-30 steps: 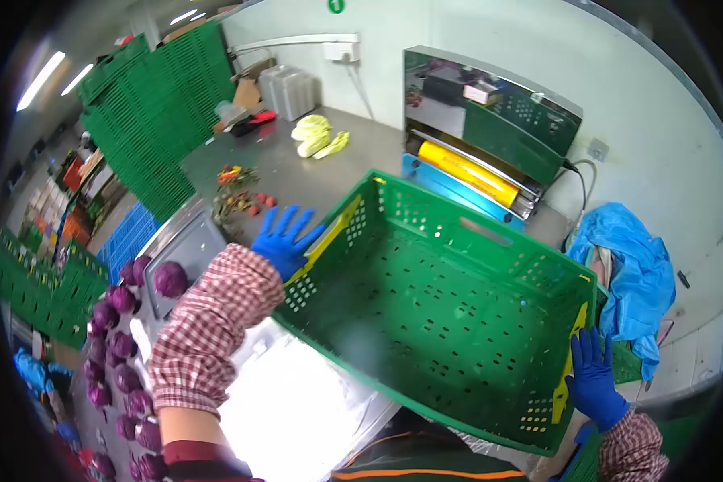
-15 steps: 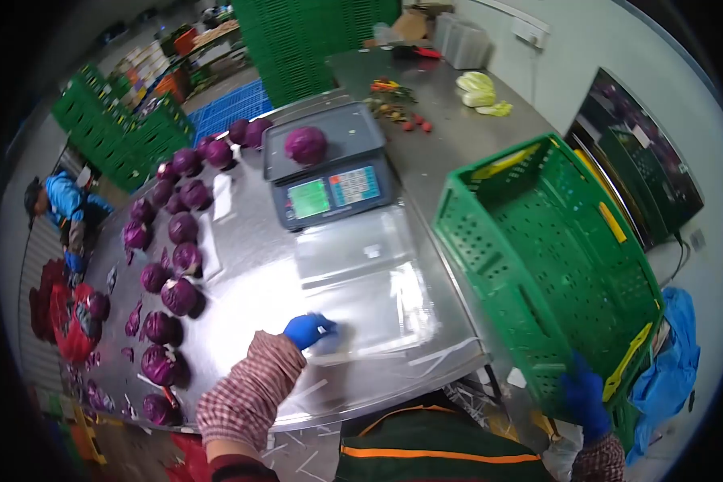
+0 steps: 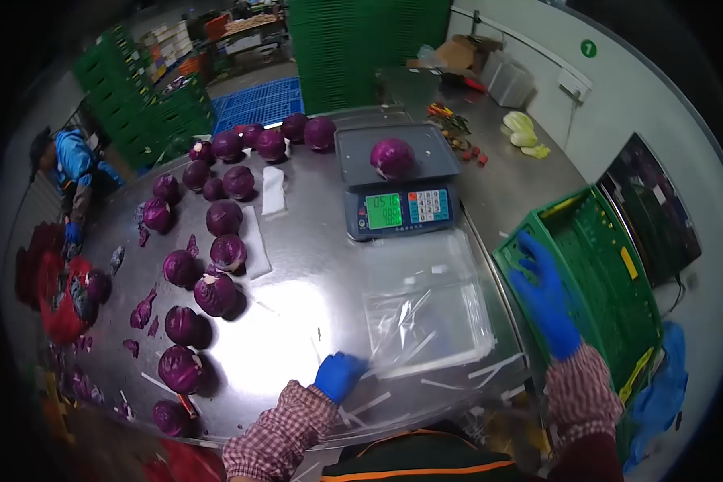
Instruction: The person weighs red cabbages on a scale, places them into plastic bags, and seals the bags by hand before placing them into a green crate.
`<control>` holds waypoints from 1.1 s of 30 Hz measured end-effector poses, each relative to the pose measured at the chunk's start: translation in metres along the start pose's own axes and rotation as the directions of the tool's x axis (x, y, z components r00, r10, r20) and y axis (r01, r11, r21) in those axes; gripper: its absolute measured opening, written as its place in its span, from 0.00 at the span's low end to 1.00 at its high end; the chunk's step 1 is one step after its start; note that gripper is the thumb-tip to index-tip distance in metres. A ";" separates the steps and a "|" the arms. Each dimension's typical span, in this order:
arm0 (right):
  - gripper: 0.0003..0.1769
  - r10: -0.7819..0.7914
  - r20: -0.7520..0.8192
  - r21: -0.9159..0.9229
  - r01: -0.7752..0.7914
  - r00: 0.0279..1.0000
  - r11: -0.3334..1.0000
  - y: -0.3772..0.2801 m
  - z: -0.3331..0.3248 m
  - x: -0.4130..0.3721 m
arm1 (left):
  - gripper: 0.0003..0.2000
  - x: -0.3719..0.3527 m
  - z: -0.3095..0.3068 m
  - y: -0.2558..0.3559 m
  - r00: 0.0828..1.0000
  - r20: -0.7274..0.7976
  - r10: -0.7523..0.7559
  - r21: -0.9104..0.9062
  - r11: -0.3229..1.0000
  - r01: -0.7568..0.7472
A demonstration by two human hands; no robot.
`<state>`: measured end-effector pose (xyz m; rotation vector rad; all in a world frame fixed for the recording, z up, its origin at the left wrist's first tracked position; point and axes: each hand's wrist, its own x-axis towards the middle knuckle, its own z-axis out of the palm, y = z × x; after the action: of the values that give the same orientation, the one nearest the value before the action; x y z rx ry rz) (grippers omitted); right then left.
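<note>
Across the shiny steel tabletop [image 3: 297, 309], lower centre, the blue-gloved left hand [image 3: 339, 375] is curling onto the corner of a clear plastic sheet [image 3: 427, 320], grip unclear. At right, the blue-gloved right hand [image 3: 545, 296] is resting, fingers spread, on a green perforated plastic crate [image 3: 606, 249]. Beyond, a round purple cabbage [image 3: 393, 157] is sitting on a grey digital scale [image 3: 399, 212].

Fisheye vignette, glare on steel

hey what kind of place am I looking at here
Most likely a produce packing room in a warehouse: many red cabbages lie on a steel table, one sits on a digital scale, and stacked green crates fill the back.
</note>
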<state>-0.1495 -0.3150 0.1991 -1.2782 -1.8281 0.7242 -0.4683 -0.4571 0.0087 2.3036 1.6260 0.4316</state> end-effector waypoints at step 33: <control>0.40 0.174 0.858 0.394 -0.837 0.483 0.380 0.063 0.147 -0.150 | 0.11 -0.079 0.087 0.020 0.721 -0.254 -0.645 -0.442 0.740 0.507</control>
<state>-0.2129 -0.4379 0.0294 -0.9809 -1.1020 2.4506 -0.4409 -0.5436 -0.0688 1.3806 2.1455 0.9703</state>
